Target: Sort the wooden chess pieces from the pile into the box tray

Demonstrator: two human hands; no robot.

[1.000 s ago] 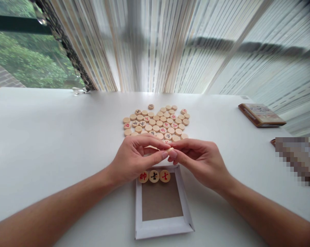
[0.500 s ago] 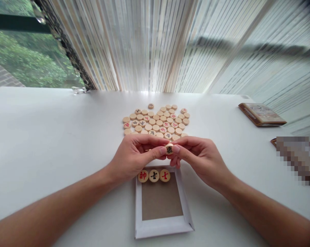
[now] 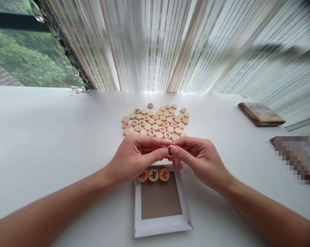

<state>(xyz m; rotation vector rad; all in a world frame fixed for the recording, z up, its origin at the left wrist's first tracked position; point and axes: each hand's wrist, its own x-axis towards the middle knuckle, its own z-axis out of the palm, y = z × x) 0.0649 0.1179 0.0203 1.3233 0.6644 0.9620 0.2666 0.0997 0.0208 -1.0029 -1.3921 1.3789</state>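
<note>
So both hands are up in the middle, sharing one small round pale wooden game piece with a black character on its face (image 3: 169, 151). The left hand (image 3: 133, 154) has its fingers pinched in on one side of it, and the right hand (image 3: 200, 154) has its fingers closed on the other, right thumb covering part of the character, so I can't read it. The piece is tilted up, held above the far end of a shallow white cardboard tray with a brown bottom (image 3: 160, 226).

In that tray, a row of three runs along the far end: a round wooden piece with a red character (image 3: 142, 175) at the left wall, just beside the left hand, then a round wooden piece with a black character (image 3: 153, 175), then another round wooden piece in red (image 3: 164, 175).

Past the hands there's a big loose bunch of round pale wooden pieces (image 3: 155, 127) on the white counter (image 3: 54, 137), some plain side up, some showing red or black characters. One lone black-marked wooden piece (image 3: 150, 105) sits apart at the far side. Off to the right is a flat brown box with a pictured lid (image 3: 261, 113), with a striped sheer curtain (image 3: 147, 44) behind everything.
</note>
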